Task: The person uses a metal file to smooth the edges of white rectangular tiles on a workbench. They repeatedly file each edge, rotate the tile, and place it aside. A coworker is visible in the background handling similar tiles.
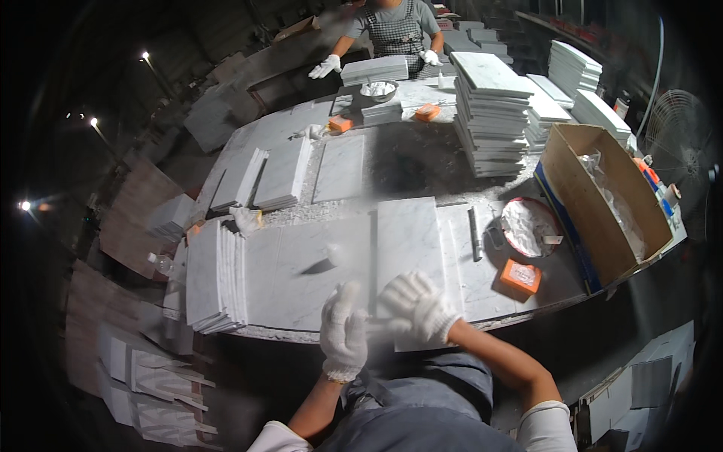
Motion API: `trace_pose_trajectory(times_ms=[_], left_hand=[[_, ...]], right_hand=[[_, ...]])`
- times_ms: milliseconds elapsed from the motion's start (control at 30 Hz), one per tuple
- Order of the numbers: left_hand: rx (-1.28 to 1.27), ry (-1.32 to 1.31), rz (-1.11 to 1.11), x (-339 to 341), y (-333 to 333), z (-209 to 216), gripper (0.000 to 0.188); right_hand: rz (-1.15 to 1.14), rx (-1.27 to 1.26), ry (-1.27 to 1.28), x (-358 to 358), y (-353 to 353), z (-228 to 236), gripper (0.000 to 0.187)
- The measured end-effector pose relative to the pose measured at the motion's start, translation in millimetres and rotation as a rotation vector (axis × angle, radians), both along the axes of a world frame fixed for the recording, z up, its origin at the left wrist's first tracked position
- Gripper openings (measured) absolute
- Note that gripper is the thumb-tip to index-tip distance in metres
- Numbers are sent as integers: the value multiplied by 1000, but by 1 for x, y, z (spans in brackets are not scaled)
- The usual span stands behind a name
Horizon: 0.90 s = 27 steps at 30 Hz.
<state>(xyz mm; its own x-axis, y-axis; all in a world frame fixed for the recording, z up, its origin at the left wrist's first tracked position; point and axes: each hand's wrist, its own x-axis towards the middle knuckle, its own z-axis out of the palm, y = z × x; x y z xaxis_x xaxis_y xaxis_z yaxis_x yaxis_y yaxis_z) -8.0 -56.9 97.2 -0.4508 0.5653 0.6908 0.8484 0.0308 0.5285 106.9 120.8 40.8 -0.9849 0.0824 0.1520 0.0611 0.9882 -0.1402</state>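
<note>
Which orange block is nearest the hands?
The front-right orange block, just in front of the white-filled round dish and left of the cardboard box. It lies closest to the right hand; the others are farther away.

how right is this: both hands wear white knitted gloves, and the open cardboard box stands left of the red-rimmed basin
The side is wrong: the head view shows the open cardboard box right of the red-rimmed basin. The left hand and right hand do wear white knitted gloves.

The wearer's hands (pixel 344 331) (pixel 422 307) numbered two, the co-worker's hands (pixel 325 67) (pixel 430 57) two; there were two bowls (pixel 379 89) (pixel 529 228), three orange blocks (pixel 340 123) (pixel 428 113) (pixel 520 277) (counting only the clear ones) and one fan (pixel 674 135).
</note>
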Motion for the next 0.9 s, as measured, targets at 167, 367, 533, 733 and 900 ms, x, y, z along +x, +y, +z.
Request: trace_pose_trajectory(times_ms=[167, 367, 533, 733, 900], left_hand=[[68, -171, -33, 4, 5, -3, 38], [58, -147, -36, 2, 2, -7, 37], [12, -127, -12, 0, 0, -6, 38], [-9, -193, -38, 5, 3, -6, 38], [3, -131, -48, 4, 2, -8, 39]], right_hand=[[337, -416, -97, 7, -32, 3, 64], [-36, -190, -129, -1, 23, 23, 69], [-99, -94, -137, -12, 4, 10, 73], [135, -112, 141, 6, -31, -3, 78], [227, -299, -2, 8, -14, -4, 75]])
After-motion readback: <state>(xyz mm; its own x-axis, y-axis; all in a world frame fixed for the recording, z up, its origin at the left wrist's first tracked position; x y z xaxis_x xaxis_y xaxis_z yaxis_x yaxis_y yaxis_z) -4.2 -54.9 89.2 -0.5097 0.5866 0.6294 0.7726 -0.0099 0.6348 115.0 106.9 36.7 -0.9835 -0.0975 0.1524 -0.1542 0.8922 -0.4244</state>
